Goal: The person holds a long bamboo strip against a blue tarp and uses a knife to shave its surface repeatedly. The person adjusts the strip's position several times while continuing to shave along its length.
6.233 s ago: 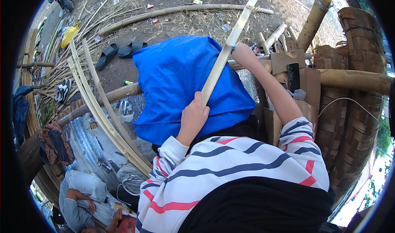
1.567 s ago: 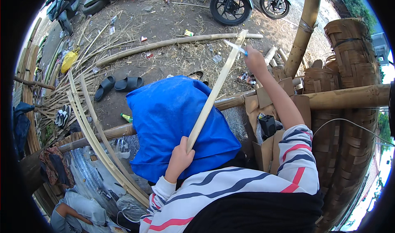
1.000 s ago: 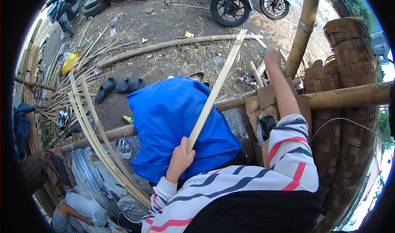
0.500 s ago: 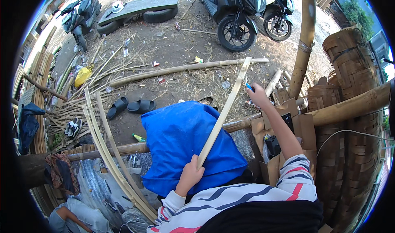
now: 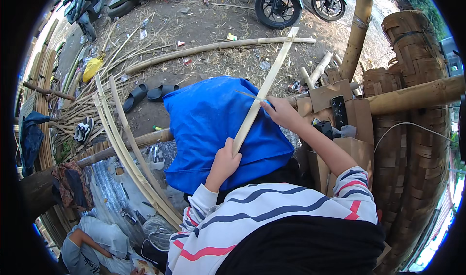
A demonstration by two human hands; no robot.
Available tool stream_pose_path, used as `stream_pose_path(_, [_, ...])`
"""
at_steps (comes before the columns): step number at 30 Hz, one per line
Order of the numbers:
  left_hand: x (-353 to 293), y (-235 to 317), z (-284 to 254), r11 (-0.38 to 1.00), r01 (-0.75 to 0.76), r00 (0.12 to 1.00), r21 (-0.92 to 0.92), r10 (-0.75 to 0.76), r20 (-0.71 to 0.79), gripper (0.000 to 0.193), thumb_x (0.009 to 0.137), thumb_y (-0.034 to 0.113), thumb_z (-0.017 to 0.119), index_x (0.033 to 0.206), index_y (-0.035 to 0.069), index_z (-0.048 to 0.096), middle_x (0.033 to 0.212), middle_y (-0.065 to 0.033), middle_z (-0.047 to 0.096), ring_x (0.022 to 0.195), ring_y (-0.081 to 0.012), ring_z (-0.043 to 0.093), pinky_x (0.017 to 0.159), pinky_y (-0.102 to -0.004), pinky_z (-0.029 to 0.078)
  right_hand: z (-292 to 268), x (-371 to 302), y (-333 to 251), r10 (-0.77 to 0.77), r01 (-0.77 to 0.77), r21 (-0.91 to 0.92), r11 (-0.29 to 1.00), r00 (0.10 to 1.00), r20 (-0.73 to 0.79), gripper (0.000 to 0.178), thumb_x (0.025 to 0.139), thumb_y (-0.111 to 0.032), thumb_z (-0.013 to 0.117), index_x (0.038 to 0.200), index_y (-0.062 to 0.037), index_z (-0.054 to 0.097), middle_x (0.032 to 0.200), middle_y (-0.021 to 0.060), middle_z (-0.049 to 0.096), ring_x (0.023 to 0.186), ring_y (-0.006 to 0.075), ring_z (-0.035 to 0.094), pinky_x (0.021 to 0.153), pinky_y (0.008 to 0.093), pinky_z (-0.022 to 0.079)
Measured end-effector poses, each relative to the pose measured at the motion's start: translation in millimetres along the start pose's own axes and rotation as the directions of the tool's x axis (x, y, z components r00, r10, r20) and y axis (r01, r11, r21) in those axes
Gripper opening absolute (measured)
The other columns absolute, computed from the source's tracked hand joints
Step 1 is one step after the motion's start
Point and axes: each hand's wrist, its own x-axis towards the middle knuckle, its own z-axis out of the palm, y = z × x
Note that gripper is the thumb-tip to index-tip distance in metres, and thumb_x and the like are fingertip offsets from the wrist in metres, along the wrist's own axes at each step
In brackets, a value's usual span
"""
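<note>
My left hand (image 5: 224, 164) is closed round the lower end of a pale, flat bamboo strip (image 5: 273, 73), which slants away up to the right. My right hand (image 5: 282, 114) grips a small knife (image 5: 249, 96) with a blue handle. Its thin blade points left and lies across the strip about midway along; I cannot tell how deep the edge sits. Beneath both hands a blue cloth (image 5: 201, 124) covers my lap. To the left, several more bamboo strips (image 5: 127, 151) lean over the bamboo rail.
A cardboard box (image 5: 357, 117) with a phone (image 5: 338, 111) stands by my right arm. Close by are a bamboo post (image 5: 357, 37) and woven bamboo rolls (image 5: 412, 81). Another person (image 5: 99, 241) sits low at left. Slippers (image 5: 136, 97) and a bamboo pole (image 5: 204, 49) lie ahead.
My right hand has come down along the strip towards me, and the knife blade now shows across it. My left hand keeps its hold. The whole view has tilted lower.
</note>
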Motion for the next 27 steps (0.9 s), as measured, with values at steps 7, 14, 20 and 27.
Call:
stream_pose_path(7, [-1.0, -4.9, 4.5, 0.999, -0.003, 1.0, 0.043, 0.004, -0.017, 0.028, 0.077, 0.008, 0.054, 0.1, 0.0, 0.041, 0.076, -0.0318, 0.056, 0.079, -0.05, 0.056, 0.067, -0.0531, 0.043, 15.9, 9.2, 18.1, 0.082, -0.097, -0.114, 0.989, 0.988, -0.133, 0.047, 0.098, -0.039, 0.04, 0.081, 0.0037, 0.051, 0.074, 0.0262, 0.058, 0.073, 0.043, 0.056, 0.064, 0.0481, 0.041])
stream_pose_path(14, [-0.9, -5.3, 6.5, 0.991, -0.01, 1.0, 0.132, 0.013, -0.025, 0.027, 0.08, 0.011, 0.059, 0.097, 0.002, 0.04, 0.076, -0.0294, 0.06, 0.075, -0.0474, 0.059, 0.066, -0.0532, 0.049, 23.4, 6.4, 29.4, -0.035, 0.022, -0.139, 0.99, 0.995, -0.091, 0.046, 0.099, -0.038, 0.036, 0.082, 0.0023, 0.051, 0.07, 0.0252, 0.057, 0.071, 0.0436, 0.057, 0.064, 0.0497, 0.042])
stream_pose_path(20, [-2.4, -3.5, 5.8, 0.985, -0.017, 1.0, 0.17, 0.02, -0.018, 0.029, 0.079, 0.012, 0.06, 0.098, 0.002, 0.04, 0.076, -0.0286, 0.06, 0.074, -0.0463, 0.06, 0.065, -0.0523, 0.05, 13.2, 7.5, 49.6, -0.095, 0.01, -0.485, 0.874, 0.984, -0.151, 0.043, 0.099, -0.039, 0.038, 0.079, -0.0015, 0.048, 0.068, 0.0207, 0.057, 0.065, 0.0407, 0.057, 0.057, 0.0484, 0.043])
stream_pose_path(27, [-1.8, -3.4, 7.3, 0.983, -0.017, 0.999, 0.184, 0.023, -0.029, 0.028, 0.079, 0.011, 0.06, 0.097, 0.002, 0.04, 0.075, -0.0283, 0.061, 0.073, -0.0461, 0.061, 0.064, -0.0522, 0.051, 23.9, 5.1, 48.8, -0.206, 0.147, -0.41, 0.9, 0.973, -0.102, 0.042, 0.096, -0.039, 0.044, 0.077, -0.0022, 0.049, 0.061, 0.0207, 0.057, 0.059, 0.0414, 0.058, 0.055, 0.0496, 0.046])
